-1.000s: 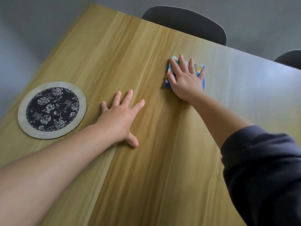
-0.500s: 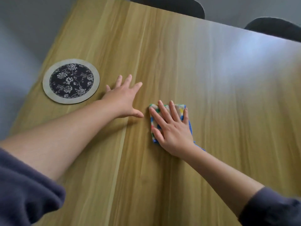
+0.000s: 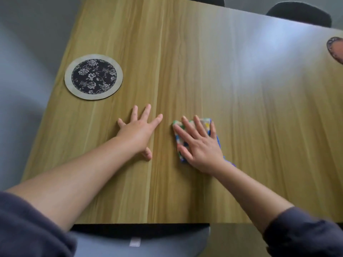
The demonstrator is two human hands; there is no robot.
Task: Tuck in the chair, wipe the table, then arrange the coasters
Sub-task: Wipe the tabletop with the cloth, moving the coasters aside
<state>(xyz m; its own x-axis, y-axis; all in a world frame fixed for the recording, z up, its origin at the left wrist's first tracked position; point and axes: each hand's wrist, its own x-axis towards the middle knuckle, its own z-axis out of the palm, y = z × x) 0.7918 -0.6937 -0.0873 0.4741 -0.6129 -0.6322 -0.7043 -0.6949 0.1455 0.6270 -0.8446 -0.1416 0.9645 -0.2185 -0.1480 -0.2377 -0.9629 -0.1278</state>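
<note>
At the far left of the worktop (image 3: 259, 127), a round coaster (image 3: 93, 76) is seen lying flat. A pale ring is set round its dark middle, which is covered with white flowers. A little to the right, and nearer to the person, the left hand (image 3: 138, 130) is laid flat on the wood, with its fingers spread wide and nothing held. The coaster lies up and to the left of this hand, near but not touching, so the left hand is the nearer one to it. Just beside the left hand, a small folded cloth (image 3: 205, 123) is pressed down under the right hand (image 3: 199, 145). The fingers of that hand are laid straight and a bit apart on top of the cloth, not curled round it. The cloth is longer than it is wide, and its long side is pointed away from the person, tipped a little to the left. It is pale, with blue, green and yellow patches and a blue edge. Wiping is judged to be the step in hand, and a wide bare stretch of worktop is found to the right of the cloth, so that side is judged to be next. At the far right edge, a dark round shape (image 3: 336, 50) is cut off by the view; it may be a second coaster.
</note>
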